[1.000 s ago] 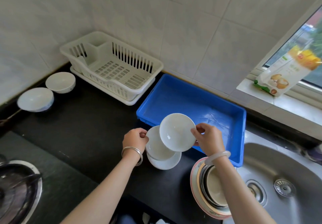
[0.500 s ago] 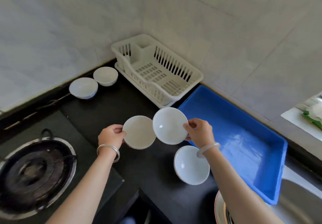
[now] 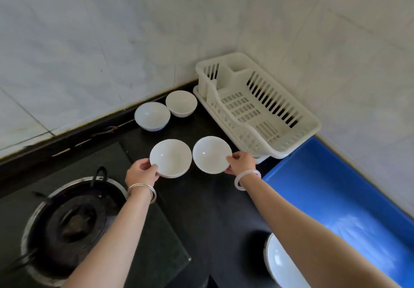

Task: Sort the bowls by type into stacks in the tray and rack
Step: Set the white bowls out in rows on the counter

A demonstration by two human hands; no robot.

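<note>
My left hand (image 3: 141, 173) grips the near rim of a small white bowl (image 3: 170, 157). My right hand (image 3: 241, 161) grips the rim of a second white bowl (image 3: 210, 154). Both bowls hang side by side above the black counter, left of the cream dish rack (image 3: 300, 128). Two more bowls sit by the wall: a bluish-white one (image 3: 152, 115) and a cream one (image 3: 181, 103). The blue tray (image 3: 318, 189) lies to the right with nothing in it. Another white bowl (image 3: 280, 263) rests on the counter under my right forearm.
A gas burner (image 3: 74, 218) on a glass hob fills the lower left. Tiled walls meet in the corner behind the dish rack. Bare black counter (image 3: 208, 209) lies between my forearms.
Both hands have carried their bowls forward and left, away from the tray toward the two bowls by the wall. The bowl left on the counter now lies under my right forearm.
</note>
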